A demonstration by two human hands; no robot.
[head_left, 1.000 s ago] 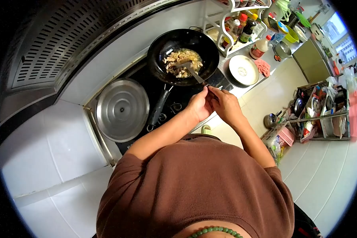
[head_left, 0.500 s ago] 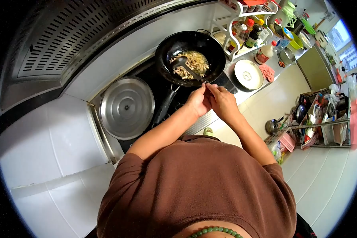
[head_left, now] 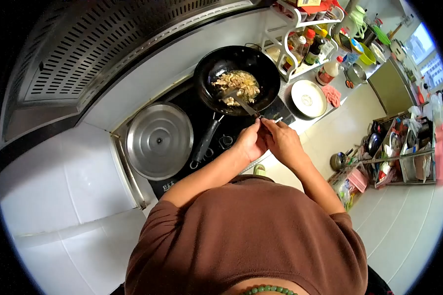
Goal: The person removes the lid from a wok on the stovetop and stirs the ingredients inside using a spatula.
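A black wok (head_left: 268,73) sits on the dark cooktop, with chopped, browned food (head_left: 241,81) and some liquid in its bottom. The blade of a spatula (head_left: 245,105) rests in the near part of the food. Its handle comes back over the wok's near rim to my two hands, which meet just outside. My left hand (head_left: 251,141) is closed at the handle, its thumb and fingers against it. Beside it, my right hand (head_left: 284,141) is also closed around the handle's end, so the grip is partly hidden.
Left of the wok handle (head_left: 205,141) lies a large metal lid (head_left: 159,155). A white plate (head_left: 308,98) and a pink cloth (head_left: 332,95) are on the counter at right. Behind them stand a sauce bottle (head_left: 328,72) and a white rack (head_left: 289,54) with bottles. The range hood (head_left: 98,59) hangs upper left.
The spatula has turned, so its blade now shows narrower, and it has shifted slightly right. Food is spread differently around it. Both hands stay on the handle; the whole view has tilted a little.
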